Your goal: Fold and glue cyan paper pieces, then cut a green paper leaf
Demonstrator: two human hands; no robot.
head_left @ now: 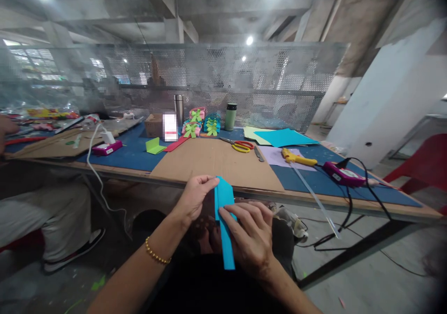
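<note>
A folded strip of bright blue paper (226, 230) is held over my lap, just in front of the table's near edge. My left hand (197, 195) pinches its upper left corner between thumb and fingers. Around its middle, from the right, my right hand (249, 230) holds the strip, the fingers lying across it. The strip's lower end hangs down free between my forearms. Part of the right thumb is hidden behind the paper.
Brown cardboard (209, 163) lies ahead, bearing scissors (240, 146). A yellow glue gun (296, 158) and purple box (344, 174) with cables are at right. Blue sheets (284, 137), a green bottle (230, 117) and bow-trimmed pieces (192, 129) stand behind. A person sits at left.
</note>
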